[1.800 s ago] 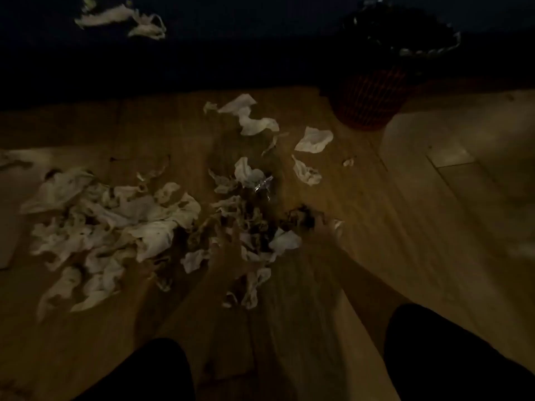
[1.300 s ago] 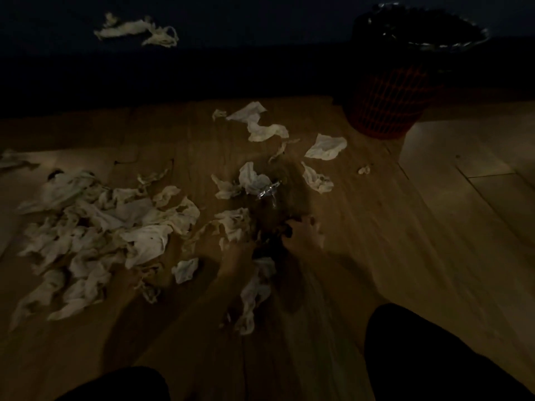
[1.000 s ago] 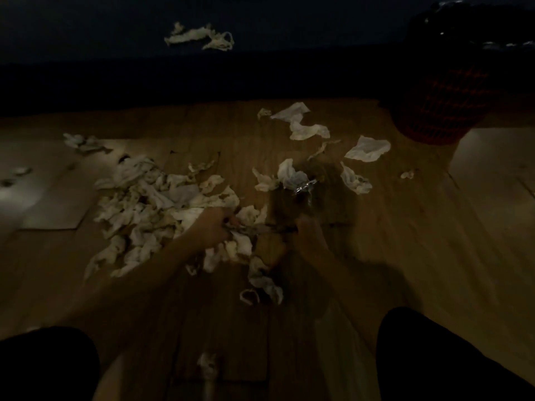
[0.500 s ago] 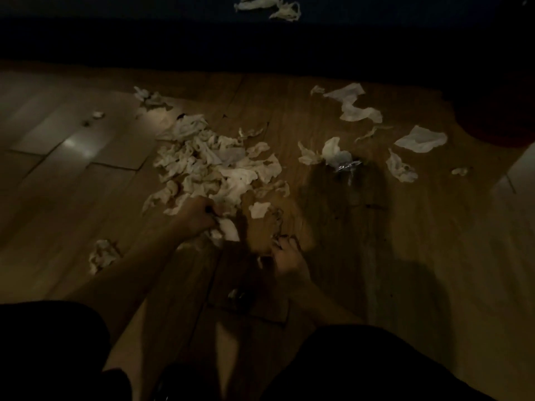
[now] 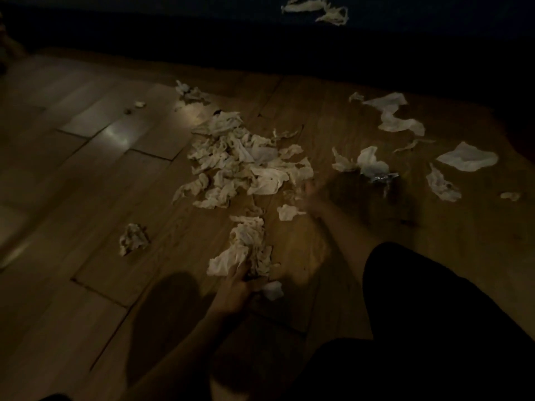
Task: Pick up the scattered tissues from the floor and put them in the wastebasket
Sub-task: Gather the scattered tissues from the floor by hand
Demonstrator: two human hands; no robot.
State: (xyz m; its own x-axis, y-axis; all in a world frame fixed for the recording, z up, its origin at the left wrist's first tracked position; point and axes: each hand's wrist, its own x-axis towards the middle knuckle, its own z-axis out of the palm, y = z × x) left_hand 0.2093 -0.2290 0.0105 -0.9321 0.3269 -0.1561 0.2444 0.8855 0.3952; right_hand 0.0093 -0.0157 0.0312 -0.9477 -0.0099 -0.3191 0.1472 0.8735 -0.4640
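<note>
As a wooden floor (image 5: 86, 198) is cleared, a bunch of tissues (image 5: 246, 247) is gripped in the left hand (image 5: 235, 285) at six o'clock.

It is apparently held bunched for a single trip. Beyond, the blurred right hand (image 5: 311, 198) is stretched toward the main pile (image 5: 246, 163) at eleven o'clock, its grip impossible to tell; looser tissues (image 5: 466, 156) are strewn at two o'clock. No wastebasket is shown.

Left hand (image 5: 236, 285) clenched; right hand (image 5: 311, 196) outstretched, possibly open.

I log: wood-plank floor (image 5: 72, 198), dimly lit; pale sheen (image 5: 115, 134) on its left boards; dark band (image 5: 173, 33) along the far edge.
</note>
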